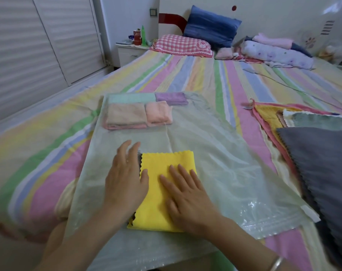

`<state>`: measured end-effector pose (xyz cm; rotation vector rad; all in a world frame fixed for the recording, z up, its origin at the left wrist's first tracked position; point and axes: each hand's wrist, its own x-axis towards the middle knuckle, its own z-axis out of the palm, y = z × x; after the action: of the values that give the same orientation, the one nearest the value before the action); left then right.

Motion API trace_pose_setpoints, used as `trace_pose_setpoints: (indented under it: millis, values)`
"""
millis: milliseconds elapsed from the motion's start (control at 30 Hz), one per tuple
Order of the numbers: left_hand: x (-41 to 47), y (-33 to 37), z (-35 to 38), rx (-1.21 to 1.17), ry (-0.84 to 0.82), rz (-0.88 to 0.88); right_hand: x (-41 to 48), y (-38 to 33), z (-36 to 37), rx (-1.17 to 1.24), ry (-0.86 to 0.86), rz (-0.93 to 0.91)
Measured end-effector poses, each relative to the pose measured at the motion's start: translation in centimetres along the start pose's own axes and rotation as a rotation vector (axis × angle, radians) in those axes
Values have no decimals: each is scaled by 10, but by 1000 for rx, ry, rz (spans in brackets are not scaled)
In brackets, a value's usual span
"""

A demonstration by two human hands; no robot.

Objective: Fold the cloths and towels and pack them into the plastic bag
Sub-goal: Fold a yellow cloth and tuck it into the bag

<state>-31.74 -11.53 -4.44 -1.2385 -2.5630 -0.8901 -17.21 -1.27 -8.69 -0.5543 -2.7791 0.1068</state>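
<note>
A yellow cloth [166, 165], soft and fleecy with a zigzag-cut edge, lies folded into a rectangle on top of a plastic bag [215, 153]. The bag is a thin, translucent, wrinkled film spread flat over a striped bed sheet [205, 75] in pastel bands. A dark grey zigzag edge shows along the yellow cloth's left side; whether it is a second cloth or the reverse face is hard to tell.

The left hand [127, 178] lies palm down over that left edge, fingers straight and slightly spread, gripping nothing. The right hand [185, 196] presses flat on the cloth's middle, fingers extended and gripping nothing, with a pale bangle [275, 264] at the wrist.

At the bag's far end sit four folded cloths, dulled as if seen through the film: a mint cloth [131, 97], a purple cloth [171, 97], a beige cloth [125, 116] and a pink cloth [158, 114]. To the right, a loose pile of unfolded cloths [322, 163] lies on the sheet, a dark grey one uppermost and cut off by the frame's edge. The lower part of the yellow cloth is hidden by the hands
</note>
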Motion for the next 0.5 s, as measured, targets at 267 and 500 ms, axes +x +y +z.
trace_pose_setpoints:
  millis: [267,500]
  values:
    - [-14,-15,44,308,-206,344,-8,6,5,-20,-51,-25]
    - [-21,-20,50,367,-230,309,-37,7,-13,48,-34,-229]
